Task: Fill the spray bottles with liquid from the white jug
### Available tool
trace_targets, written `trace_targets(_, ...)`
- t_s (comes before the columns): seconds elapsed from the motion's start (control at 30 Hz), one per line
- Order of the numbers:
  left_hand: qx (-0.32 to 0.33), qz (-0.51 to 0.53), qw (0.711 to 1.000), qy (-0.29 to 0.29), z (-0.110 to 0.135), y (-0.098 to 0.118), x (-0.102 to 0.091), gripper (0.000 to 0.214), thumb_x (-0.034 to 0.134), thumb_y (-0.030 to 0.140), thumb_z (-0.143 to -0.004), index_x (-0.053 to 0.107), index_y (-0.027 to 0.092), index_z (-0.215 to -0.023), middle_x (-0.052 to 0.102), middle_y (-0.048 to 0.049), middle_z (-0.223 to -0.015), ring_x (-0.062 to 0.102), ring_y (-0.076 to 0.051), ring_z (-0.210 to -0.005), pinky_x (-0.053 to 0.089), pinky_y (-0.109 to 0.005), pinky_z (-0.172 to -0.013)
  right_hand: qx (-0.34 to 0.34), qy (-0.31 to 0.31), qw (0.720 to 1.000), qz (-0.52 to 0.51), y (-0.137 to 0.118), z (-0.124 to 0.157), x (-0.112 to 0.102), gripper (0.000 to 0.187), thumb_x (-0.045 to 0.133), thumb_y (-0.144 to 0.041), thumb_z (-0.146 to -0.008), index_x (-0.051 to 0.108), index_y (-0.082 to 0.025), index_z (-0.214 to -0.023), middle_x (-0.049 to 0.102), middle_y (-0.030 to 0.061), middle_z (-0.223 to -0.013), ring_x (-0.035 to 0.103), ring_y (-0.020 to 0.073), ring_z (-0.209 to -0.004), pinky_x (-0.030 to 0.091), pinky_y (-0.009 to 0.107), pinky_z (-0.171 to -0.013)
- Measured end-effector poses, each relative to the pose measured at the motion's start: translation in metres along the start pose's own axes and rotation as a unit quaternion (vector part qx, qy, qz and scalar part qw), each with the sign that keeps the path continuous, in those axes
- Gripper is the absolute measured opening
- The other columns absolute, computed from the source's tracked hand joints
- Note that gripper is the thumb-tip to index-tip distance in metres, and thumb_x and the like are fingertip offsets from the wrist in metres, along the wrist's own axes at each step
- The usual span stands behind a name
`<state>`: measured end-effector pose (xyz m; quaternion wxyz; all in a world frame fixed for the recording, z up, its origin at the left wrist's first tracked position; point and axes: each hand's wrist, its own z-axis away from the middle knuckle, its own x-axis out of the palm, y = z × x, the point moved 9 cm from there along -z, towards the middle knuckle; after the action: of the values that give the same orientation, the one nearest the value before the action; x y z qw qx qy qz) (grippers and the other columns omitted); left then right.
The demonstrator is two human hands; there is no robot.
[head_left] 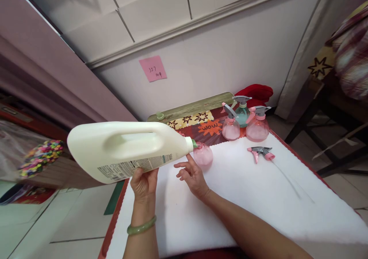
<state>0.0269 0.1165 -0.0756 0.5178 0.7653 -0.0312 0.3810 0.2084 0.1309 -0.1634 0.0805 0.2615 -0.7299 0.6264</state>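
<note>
My left hand (144,183) grips a big white jug (126,149) from below. The jug is tipped on its side, its mouth against the top of a small pink round bottle (202,155) with no spray head, standing on the white cloth (244,197). My right hand (192,175) rests beside that bottle, fingers spread, fingertips near the jug's neck. A loose pink and grey spray head (261,152) with its long tube lies on the cloth to the right.
Three capped spray bottles stand at the table's far end: two pink (230,125) (258,125) and one teal (243,112). A red cloth (255,93) lies behind them by the wall. A pink note (153,68) is stuck on the wall. Tiled floor lies left.
</note>
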Motion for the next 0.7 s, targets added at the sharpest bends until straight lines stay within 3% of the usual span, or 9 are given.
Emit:
trace_targets(0.37,0.005,0.009,1.0,-0.023,-0.0005,-0.0001,0.0023,0.062,0.089,0.03,-0.056,0.069,0.035,-0.114,0.071,0.0022,-0.13,0.047,-0.034,-0.141,0.035,-0.057,-0.118,0.002,0.001,1.0,0.0,-0.0009,0.0009,-0.0001,0.072,0.065,-0.038,-0.087,0.039,-0.027,-0.153,0.076,0.0074,-0.109,0.07,0.0174,-0.073,0.057,0.034,-0.067)
trace_targets(0.7,0.002,0.006,1.0,-0.008,0.0001,0.0003,0.0015,0.063,0.092,0.032,-0.051,0.071,0.035,-0.111,0.071,0.0033,-0.131,0.046,-0.034,-0.142,0.034,-0.057,-0.119,0.0,-0.002,1.0,0.008,-0.0018,0.0002,0.0005,0.073,0.064,-0.037,-0.087,0.038,-0.026,-0.154,0.076,0.008,-0.108,0.07,0.017,-0.072,0.057,0.034,-0.066)
